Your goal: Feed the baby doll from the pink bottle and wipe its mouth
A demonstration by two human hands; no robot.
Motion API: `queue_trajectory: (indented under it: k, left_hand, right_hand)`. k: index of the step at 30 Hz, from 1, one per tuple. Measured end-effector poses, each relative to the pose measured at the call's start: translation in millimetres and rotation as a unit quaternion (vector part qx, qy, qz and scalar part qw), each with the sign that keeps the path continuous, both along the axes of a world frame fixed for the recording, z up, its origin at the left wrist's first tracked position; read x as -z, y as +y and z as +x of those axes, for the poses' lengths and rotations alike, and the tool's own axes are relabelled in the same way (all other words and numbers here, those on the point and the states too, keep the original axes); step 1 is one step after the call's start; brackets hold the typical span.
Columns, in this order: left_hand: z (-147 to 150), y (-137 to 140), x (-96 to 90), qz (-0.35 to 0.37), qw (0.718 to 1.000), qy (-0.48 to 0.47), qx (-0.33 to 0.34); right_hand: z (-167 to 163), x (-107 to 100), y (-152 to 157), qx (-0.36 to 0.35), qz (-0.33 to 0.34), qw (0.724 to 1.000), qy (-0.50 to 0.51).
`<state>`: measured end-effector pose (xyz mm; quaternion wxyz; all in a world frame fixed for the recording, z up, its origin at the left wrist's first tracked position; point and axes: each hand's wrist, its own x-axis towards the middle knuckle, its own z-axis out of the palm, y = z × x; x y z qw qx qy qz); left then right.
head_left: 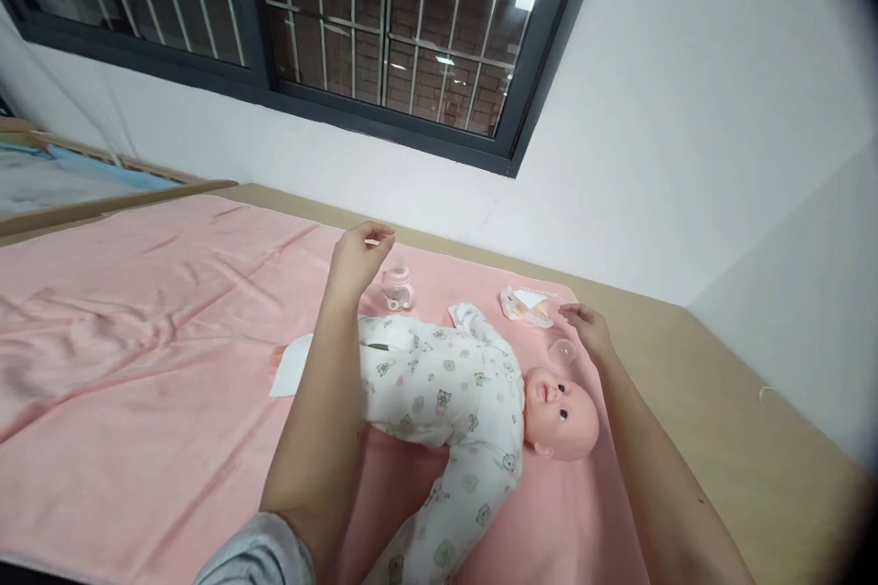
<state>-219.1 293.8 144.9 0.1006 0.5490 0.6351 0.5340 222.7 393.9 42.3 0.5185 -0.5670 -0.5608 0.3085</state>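
Observation:
A baby doll (559, 416) in a white printed sleepsuit (453, 384) lies face up on a pink blanket (226, 311), its head to the right. My left hand (362, 258) hovers above the far side of the doll, fingers loosely curved and nothing visible in them. Just beyond it stands a pink-topped baby bottle (397, 283), apart from the fingers. My right hand (587, 329) is past the doll's head, fingers reaching left and slightly apart. Close to its fingertips lies a crumpled clear packet (527, 305) with a white label. A clear dome-shaped cap (563, 351) sits near that wrist.
The blanket covers a wooden tabletop (720, 393) whose bare wood shows at the right. A white wall (651, 137) and a barred, dark-framed window (390, 27) rise behind. At far left is a wooden-edged bed with blue cloth (75, 178).

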Motion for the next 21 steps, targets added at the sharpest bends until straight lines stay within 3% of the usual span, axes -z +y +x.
queue_trajectory:
  k: [6,9,14,21]
  left_hand:
    - [-25,26,30.4,-0.172,0.984,0.049,-0.01]
    - [-25,34,43.9,-0.222,0.973,0.066,0.007]
    - [-20,40,58.3,-0.263,0.959,0.086,0.065]
    - [-14,45,65.1,-0.263,0.953,0.11,0.103]
  right_hand:
    - [4,40,-34,0.028,0.021,0.999,-0.027]
    - [2,58,-43,0.061,0.021,0.998,-0.003]
    - [1,73,-45,0.071,0.025,0.997,0.026]
    - [6,81,-43,0.048,0.021,0.999,0.01]
